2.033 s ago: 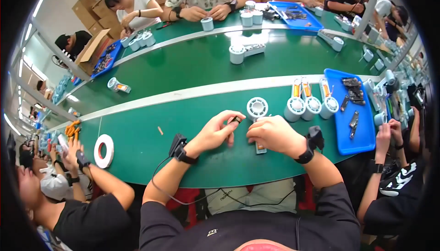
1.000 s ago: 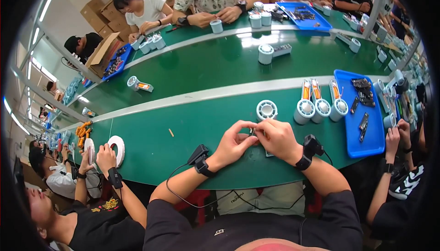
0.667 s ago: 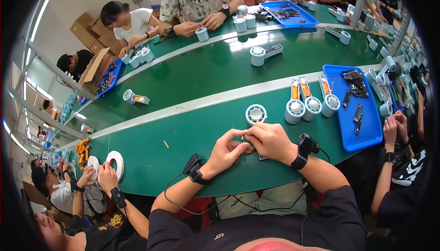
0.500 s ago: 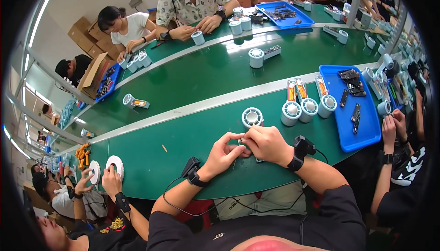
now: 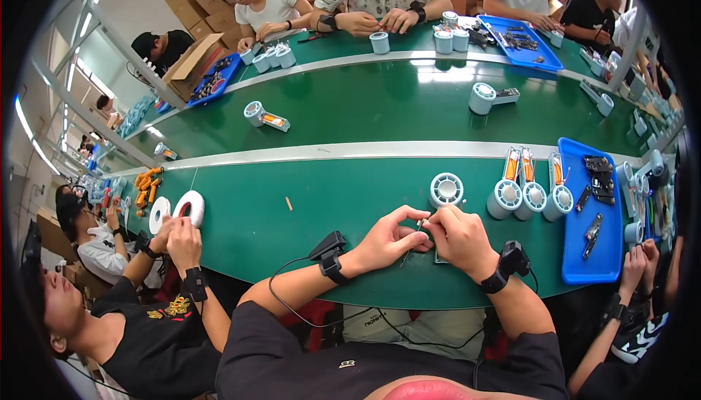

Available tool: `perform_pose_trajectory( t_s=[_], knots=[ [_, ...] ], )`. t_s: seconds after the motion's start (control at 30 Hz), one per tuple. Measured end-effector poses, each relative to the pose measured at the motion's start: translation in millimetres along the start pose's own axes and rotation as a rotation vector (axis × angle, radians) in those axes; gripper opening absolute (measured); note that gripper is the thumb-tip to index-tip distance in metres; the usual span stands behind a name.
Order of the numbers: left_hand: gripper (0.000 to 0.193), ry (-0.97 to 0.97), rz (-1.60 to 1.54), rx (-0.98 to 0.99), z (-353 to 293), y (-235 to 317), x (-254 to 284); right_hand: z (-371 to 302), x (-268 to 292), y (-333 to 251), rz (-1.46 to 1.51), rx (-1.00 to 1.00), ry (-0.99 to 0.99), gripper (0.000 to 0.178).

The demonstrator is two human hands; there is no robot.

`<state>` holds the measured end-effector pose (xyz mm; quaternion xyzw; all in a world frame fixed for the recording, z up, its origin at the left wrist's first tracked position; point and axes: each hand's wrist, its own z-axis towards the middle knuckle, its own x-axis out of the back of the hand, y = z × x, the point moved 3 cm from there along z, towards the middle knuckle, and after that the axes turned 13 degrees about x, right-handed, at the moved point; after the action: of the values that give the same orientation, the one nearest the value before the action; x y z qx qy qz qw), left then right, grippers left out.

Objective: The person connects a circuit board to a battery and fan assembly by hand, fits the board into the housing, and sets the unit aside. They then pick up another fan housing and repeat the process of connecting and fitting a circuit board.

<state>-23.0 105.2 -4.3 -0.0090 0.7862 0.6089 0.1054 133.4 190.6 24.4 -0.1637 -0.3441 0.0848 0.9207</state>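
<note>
My left hand and my right hand meet above the green table, fingers pinched together. Between the fingertips is a small thin part with a light-coloured end, too small to name; both hands seem to grip it. Just beyond them stands a pale blue round fan housing with a white spoked top. Its lower side is partly hidden by my right hand. Under that hand, the edge of a pale piece shows, mostly covered. Each of my wrists wears a black strap with a small box.
Several fan units with orange-fronted handles stand to the right, beside a blue tray of black parts. At left, a co-worker's hands are by white tape rolls. Other units lie on the green strip beyond the metal rail.
The view has swung, so the table's things appear farther right. My hands stay together at the small part, with little change in grip. The left co-worker's hands have come together.
</note>
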Motion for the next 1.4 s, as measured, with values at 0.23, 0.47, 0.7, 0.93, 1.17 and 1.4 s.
perform_pose_trajectory(
  t_s=[0.23,0.47,0.7,0.93,1.17,1.4],
  knots=[
    [0.036,-0.040,-0.021,0.001,3,-6,1,-3,3,3,-0.006,-0.016,-0.074,0.013],
    [0.035,0.006,0.103,0.065,3,-5,2,-2,6,4,-0.015,0.056,-0.107,0.011],
    [0.035,-0.082,-0.080,0.077,3,-4,5,1,4,2,0.059,-0.055,-0.024,0.014],
    [0.033,-0.125,-0.045,0.090,1,0,5,2,6,10,0.145,-0.217,-0.024,0.018],
    [0.027,-0.034,-0.037,0.080,8,-1,-3,0,5,9,-0.027,-0.052,0.026,0.016],
    [0.029,0.010,-0.138,0.083,8,-11,-3,-3,1,4,-0.073,-0.021,0.026,0.008]
  ],
)
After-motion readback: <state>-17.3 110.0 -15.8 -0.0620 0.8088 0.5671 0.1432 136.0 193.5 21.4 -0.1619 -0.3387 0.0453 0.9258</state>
